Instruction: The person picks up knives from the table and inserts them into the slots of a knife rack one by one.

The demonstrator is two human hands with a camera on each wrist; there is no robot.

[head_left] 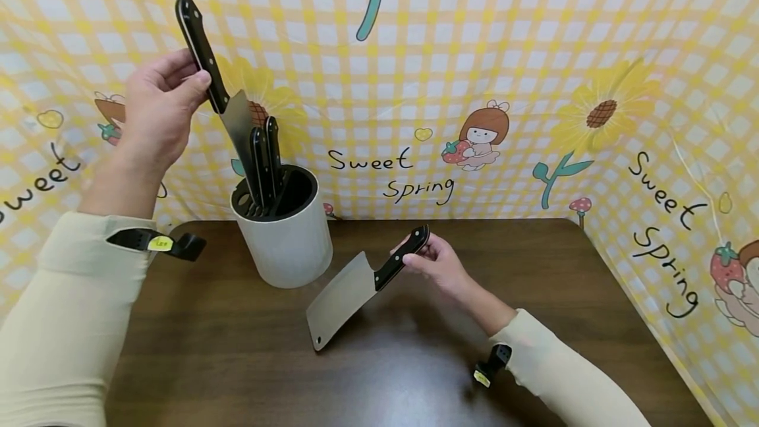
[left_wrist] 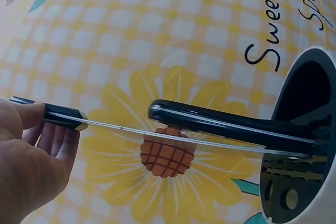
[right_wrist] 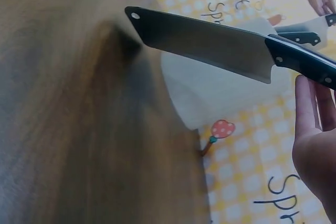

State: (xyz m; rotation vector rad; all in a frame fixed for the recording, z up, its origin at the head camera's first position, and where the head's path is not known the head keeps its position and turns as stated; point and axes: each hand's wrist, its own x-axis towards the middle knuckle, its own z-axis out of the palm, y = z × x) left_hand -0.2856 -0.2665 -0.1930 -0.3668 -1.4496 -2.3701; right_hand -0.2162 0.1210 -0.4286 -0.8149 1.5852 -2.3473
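My left hand (head_left: 160,104) pinches the black riveted handle of a kitchen knife (head_left: 237,125). The tip of its blade is down in a slot of the white round knife block (head_left: 287,252); in the left wrist view the blade (left_wrist: 121,128) appears edge-on. Two more black knife handles (head_left: 274,150) stand in the block beside it. Lower and to the right, my right hand (head_left: 441,269) grips the black handle of a cleaver (head_left: 344,298), held tilted above the table with its blade pointing down-left. The right wrist view shows the cleaver (right_wrist: 210,45) in front of the block.
The block stands at the back left of the dark wooden table (head_left: 415,361). Yellow checked cloth (head_left: 367,104) with flowers and lettering hangs behind and at both sides. A black strap device sits on each sleeve.
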